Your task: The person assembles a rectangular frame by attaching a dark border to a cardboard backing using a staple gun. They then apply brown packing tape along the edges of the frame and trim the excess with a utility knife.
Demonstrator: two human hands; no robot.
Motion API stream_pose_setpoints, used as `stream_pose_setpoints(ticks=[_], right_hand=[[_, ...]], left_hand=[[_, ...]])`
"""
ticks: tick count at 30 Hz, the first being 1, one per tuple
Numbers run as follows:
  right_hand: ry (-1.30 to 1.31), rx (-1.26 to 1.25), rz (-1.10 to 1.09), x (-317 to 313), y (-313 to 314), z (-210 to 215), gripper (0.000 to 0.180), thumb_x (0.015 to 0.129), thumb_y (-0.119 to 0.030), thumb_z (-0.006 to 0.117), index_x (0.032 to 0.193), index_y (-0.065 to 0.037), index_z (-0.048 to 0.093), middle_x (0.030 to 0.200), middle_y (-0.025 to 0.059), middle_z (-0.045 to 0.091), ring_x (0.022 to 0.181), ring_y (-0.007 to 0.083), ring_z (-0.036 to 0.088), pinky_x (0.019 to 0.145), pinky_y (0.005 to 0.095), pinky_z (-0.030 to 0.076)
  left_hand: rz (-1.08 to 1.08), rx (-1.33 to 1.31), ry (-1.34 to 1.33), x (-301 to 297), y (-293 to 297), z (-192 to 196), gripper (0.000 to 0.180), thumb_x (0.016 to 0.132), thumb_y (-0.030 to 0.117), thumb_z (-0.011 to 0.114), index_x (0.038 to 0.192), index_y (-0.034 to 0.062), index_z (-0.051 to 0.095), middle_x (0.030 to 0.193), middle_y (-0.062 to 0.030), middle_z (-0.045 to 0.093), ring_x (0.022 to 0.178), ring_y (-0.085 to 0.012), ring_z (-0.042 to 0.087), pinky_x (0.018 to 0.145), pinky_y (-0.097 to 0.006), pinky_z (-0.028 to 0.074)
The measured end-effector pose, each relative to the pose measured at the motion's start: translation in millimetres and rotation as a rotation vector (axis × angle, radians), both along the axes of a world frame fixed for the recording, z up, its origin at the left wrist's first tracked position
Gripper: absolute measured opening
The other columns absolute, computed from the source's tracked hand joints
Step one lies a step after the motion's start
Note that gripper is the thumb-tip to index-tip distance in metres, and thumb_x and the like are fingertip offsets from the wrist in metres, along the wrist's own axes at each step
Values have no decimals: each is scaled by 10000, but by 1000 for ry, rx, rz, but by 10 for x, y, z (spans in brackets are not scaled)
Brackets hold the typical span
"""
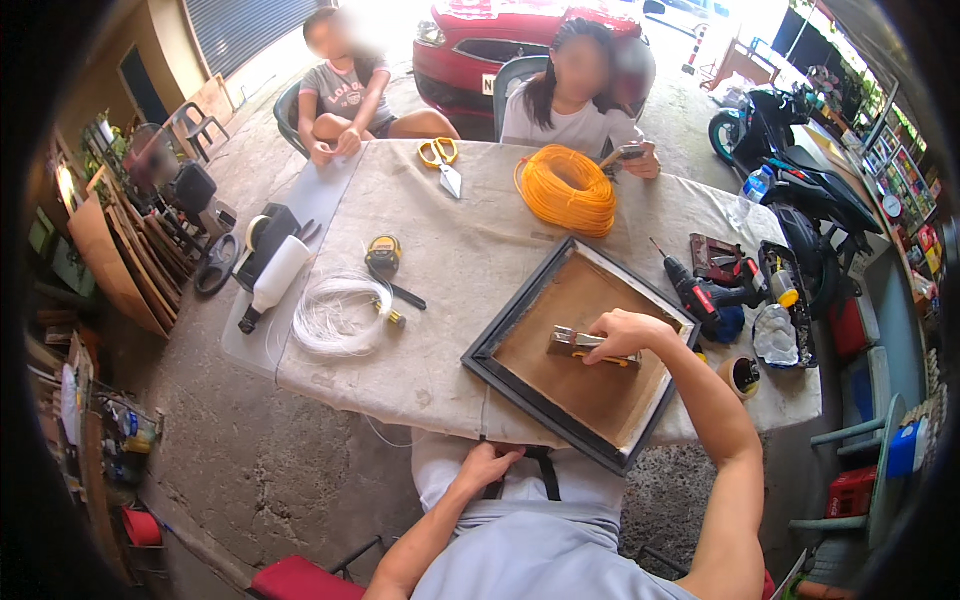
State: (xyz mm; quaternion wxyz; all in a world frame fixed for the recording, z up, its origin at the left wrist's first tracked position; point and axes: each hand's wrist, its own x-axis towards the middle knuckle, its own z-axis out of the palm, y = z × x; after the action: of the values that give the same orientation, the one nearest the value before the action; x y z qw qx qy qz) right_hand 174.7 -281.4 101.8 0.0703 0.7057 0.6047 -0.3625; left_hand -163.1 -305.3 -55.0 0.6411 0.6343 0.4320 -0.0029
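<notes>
A black-edged picture frame [483, 352] lies at an angle on the cloth-covered table, its brown backing facing up and its near corner past the table edge. Over that backing, my right hand [622, 335] is closed on a silver metal hand tool [568, 341]. A yellow part shows beneath my fingers; my hand hides much of it. My left hand [488, 466] is low at my lap, beside the near table edge and a black strap [549, 474]. Its fingers are curled together; what they hold, if anything, is hidden.
Left on the table [440, 300] are a coil of clear line [340, 312], tape measure [382, 254] and white bottle [282, 272]. Orange cord [567, 190] and yellow-handled scissors [440, 167] lie farther off. A drill [697, 290] is right of the frame. Two people sit opposite.
</notes>
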Motion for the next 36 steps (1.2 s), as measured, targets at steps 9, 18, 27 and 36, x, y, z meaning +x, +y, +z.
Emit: stream_pose_setpoints(ticks=[9, 18, 27, 36], right_hand=[[-149, -67, 159, 1, 136, 23, 539, 776, -502, 682, 1094, -67, 693, 996, 201, 699, 959, 354, 661, 832, 416, 525], [-46, -69, 142, 15, 47, -27, 554, 863, -549, 599, 1143, -74, 662, 1042, 208, 686, 995, 354, 650, 854, 434, 507], [-109, -168, 54, -59, 28, -30, 603, 809, -584, 630, 1197, -124, 650, 1096, 184, 682, 1021, 340, 648, 888, 420, 508], [-154, -185, 135, -66, 106, -4, 695, 730, -581, 696, 1213, -83, 637, 1120, 174, 677, 1052, 319, 643, 903, 401, 504]], left_hand=[[-51, 71, 279, -40, 407, -545, 272, 896, 240, 611, 1025, 4, 653, 944, -183, 679, 807, -240, 693, 609, -375, 570], [215, 188, -37, -25, 334, -737, 265, 925, 215, 554, 1082, 14, 626, 922, -129, 665, 728, -221, 669, 527, -335, 584], [-160, 78, 201, 185, 360, -700, 383, 869, 317, 627, 1134, 41, 640, 1095, -141, 665, 918, -256, 660, 753, -399, 563], [-231, 460, -44, 160, 213, -700, 444, 824, 378, 695, 1154, 82, 668, 1105, -137, 688, 1071, -289, 619, 939, -386, 462]])
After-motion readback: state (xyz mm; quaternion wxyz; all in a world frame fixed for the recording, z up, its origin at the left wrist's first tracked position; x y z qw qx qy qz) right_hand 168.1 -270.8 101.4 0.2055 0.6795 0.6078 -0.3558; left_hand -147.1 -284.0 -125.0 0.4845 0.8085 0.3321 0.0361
